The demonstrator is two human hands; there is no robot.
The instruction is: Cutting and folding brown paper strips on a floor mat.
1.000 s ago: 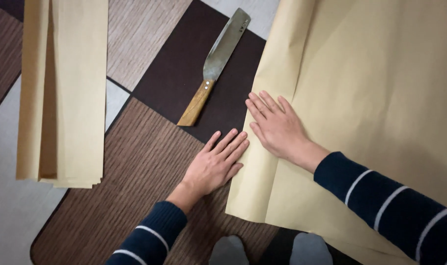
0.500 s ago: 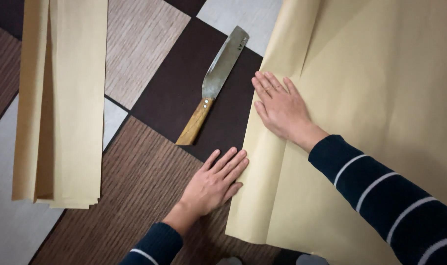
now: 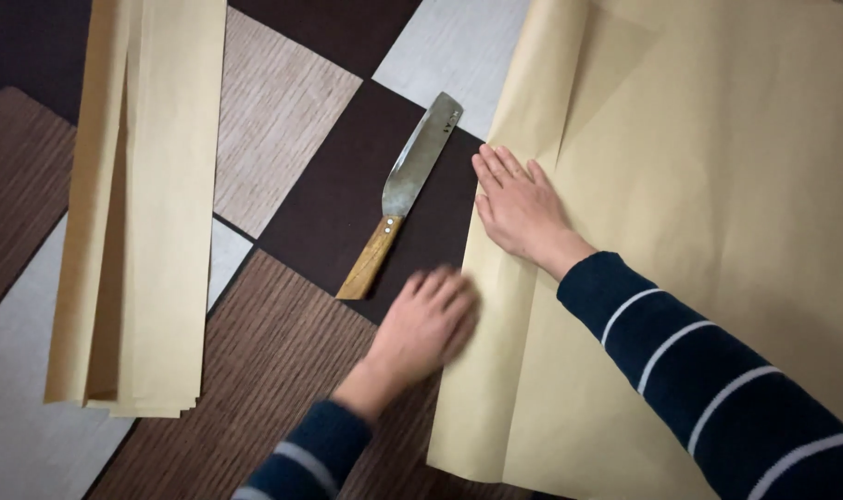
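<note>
Hands flat, fingers together: right hand [image 3: 523, 208] presses folded tan paper [image 3: 699, 278]; left hand [image 3: 426, 319], blurred, beside its edge, near knife [image 3: 403, 190].

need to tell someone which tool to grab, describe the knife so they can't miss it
On the patchwork floor, look at the dark brown square between the stack of paper strips and the big tan sheet. The knife lies there slantwise, beside the right hand: the only metal thing, with a broad flat blade and wooden handle.
</note>
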